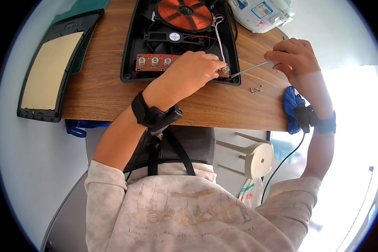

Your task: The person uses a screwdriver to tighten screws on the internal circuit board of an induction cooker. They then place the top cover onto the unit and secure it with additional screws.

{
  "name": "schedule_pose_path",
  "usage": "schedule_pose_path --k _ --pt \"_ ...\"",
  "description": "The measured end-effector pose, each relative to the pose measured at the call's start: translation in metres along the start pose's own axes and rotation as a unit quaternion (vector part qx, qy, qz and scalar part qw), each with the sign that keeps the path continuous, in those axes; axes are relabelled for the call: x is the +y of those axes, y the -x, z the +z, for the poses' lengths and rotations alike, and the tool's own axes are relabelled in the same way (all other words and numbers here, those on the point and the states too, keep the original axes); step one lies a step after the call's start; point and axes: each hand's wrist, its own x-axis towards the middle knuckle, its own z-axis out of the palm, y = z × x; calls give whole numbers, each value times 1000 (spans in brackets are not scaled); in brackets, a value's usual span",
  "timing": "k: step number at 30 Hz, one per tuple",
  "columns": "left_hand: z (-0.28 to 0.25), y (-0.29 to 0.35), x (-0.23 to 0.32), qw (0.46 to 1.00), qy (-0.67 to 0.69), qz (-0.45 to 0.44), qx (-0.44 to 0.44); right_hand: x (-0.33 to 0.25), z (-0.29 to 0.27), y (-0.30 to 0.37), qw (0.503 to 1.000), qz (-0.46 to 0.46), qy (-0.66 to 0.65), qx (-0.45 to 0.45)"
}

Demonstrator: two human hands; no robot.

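An opened induction cooker (125,63) lies on the wooden table, its black housing holding a round copper coil (184,14). Along the housing's near side sits a reddish-brown circuit board (146,67) with several round clear-topped buttons. My left hand (194,71) is closed over the board's right part, with its fingertips at the right end; the hand hides the board's middle. My right hand (293,59) grips a screwdriver (254,66) by its handle. The shaft slants down to the left, its tip at the housing's near right corner, beside the board's end.
Several small screws (256,89) lie right of the housing. A black cover panel with a cream sheet (52,71) rests at the table's left edge. At the back right stands a white appliance (262,14). Blue cloth (290,105) hangs near my right wrist; a stool (258,160) stands below.
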Motion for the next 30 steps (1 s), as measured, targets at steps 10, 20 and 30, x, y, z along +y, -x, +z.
schedule_pose_path --k 10,20,30 --pt "0 0 0 1000 -2 2 2 2 1 -3 1000 7 -2 -21" --pt "-2 -1 2 1000 22 -14 -10 17 1 -41 994 -43 21 -101" --pt "-4 1 6 1000 24 -18 -10 3 -8 -31 990 -15 66 -125"
